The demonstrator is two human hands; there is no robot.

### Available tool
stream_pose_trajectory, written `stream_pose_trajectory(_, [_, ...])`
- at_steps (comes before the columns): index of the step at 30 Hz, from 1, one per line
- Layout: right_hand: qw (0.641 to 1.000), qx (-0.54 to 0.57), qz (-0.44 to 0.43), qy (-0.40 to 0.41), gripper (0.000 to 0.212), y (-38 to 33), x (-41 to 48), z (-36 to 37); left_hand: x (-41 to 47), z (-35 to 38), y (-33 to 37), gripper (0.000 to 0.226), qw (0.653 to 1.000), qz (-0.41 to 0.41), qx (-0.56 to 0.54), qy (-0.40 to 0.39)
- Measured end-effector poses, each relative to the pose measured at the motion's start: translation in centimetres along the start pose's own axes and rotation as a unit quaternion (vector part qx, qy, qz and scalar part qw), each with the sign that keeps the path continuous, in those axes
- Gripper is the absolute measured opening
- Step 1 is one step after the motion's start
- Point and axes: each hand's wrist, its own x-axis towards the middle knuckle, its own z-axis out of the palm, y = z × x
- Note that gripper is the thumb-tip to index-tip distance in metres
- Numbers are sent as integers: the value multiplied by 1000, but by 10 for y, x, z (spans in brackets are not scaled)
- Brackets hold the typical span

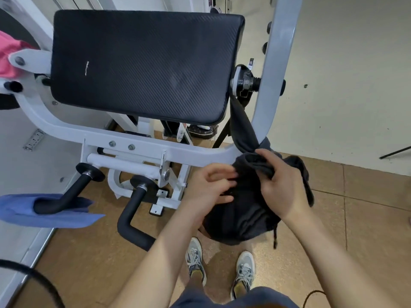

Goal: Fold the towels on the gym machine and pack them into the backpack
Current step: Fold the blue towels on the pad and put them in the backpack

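Observation:
A dark backpack (242, 216) hangs off the right corner of the white gym machine frame (138, 145), with a wide dark strap (241, 123) running up to a knob. My right hand (279, 185) grips a fold of dark fabric at the bag's top; whether that fold is the bag's rim or a towel is unclear. My left hand (206, 187) has curled fingers holding the bag's left edge at the opening. A blue towel (46, 215) drapes over the left black handle. A pink towel (7, 56) hangs at the far left edge.
The big black pad (142, 63) fills the upper middle. Two bent black handles (131, 221) stick out toward me below the frame. My shoes (220, 270) stand on the brown floor under the bag. A black cable (33, 274) curves at the lower left.

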Motion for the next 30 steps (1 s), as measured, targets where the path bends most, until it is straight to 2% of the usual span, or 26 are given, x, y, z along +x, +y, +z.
stream_pose_trajectory(2, [999, 52, -4, -6, 27, -2, 8, -10, 17, -17, -38, 61, 988, 17, 126, 88])
stream_pose_trajectory(5, [994, 103, -9, -43, 33, -9, 9, -23, 59, -33, -104, 110, 932, -37, 353, 72])
stream_pose_trajectory(7, [989, 142, -5, -40, 34, -7, 14, -31, 95, -37, -150, 119, 909, -72, 407, 55])
stream_pose_trajectory(9, [987, 158, 8, -26, 27, -5, 21, -37, 100, -21, -158, 100, 942, -69, 327, 40])
stream_pose_trajectory(11, [985, 168, 35, 6, 18, -1, 33, -42, 91, -3, -150, 69, 966, -49, 247, 51])
stream_pose_trajectory(16, [977, 172, 46, 114, 16, 19, 68, -73, 45, -9, -106, 29, 970, 38, 234, 51])
stream_pose_trajectory(18, [972, 171, 59, 153, 16, 25, 80, -81, 22, -22, -65, 15, 949, 90, 286, 97])
stream_pose_trajectory(21, [964, 181, 72, 179, 23, 19, 85, -77, 2, -47, 5, 13, 903, 162, 343, 200])
stream_pose_trajectory(24, [966, 217, 72, 122, 18, 0, 75, -57, 16, -77, 53, 14, 842, 223, 419, 255])
stream_pose_trajectory(26, [976, 200, 67, 51, 28, -11, 66, -41, 45, -92, 66, 20, 791, 212, 499, 284])
stream_pose_trajectory(28, [990, 130, 57, -16, 52, -20, 63, -27, 75, -96, 64, 22, 788, 148, 505, 321])
stream_pose_trajectory(30, [997, 57, 35, -46, 63, -24, 68, -18, 94, -91, 58, 17, 794, 105, 477, 362])
